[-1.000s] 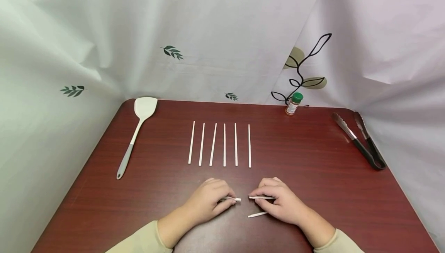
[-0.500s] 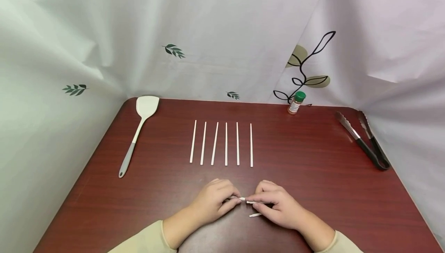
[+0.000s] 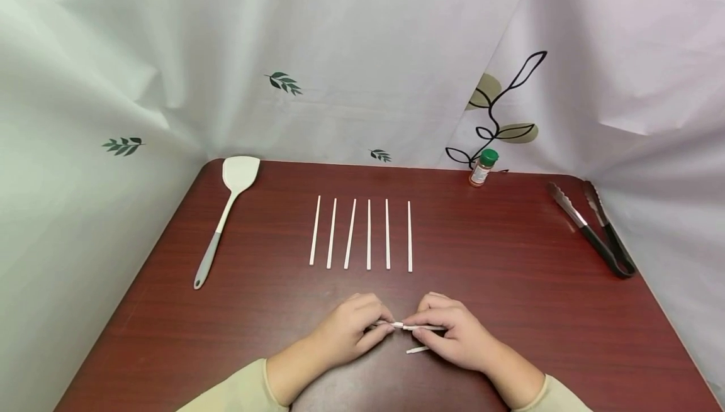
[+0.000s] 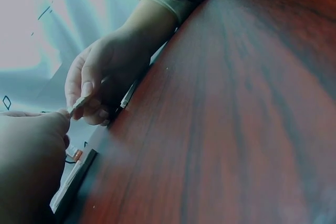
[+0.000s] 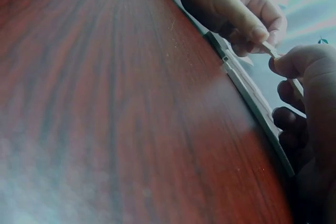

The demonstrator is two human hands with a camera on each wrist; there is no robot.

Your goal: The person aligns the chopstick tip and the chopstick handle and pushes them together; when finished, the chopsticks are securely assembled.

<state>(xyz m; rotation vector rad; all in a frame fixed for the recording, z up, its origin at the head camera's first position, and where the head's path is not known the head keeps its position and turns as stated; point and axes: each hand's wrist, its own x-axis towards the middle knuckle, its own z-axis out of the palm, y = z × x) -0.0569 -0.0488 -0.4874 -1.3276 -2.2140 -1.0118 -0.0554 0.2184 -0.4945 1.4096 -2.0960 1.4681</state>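
Note:
My left hand (image 3: 355,325) pinches a slim white chopstick piece (image 3: 398,324) between thumb and fingers, one end poking out to the right. My right hand (image 3: 455,331) pinches a second white chopstick piece (image 3: 415,328), its end meeting the first one in the small gap between the hands. Most of both pieces is hidden by the fingers. Under the right hand, another white piece (image 3: 417,350) with a narrowed tip lies on the table. From the right wrist, the joined ends (image 5: 270,50) show between the two thumbs, above a white piece (image 5: 257,109) lying on the wood.
Several white chopsticks (image 3: 369,236) lie in a row beyond the hands on the dark red table (image 3: 481,236). A white spatula (image 3: 225,217) lies left, tongs (image 3: 597,236) right, and a green-capped spice jar (image 3: 482,168) stands at the back. White printed sheets (image 3: 340,34) surround the table.
The hands have come together from a clear gap, mostly by the left moving right. The ends of the two held pieces, apart before, now meet in line.

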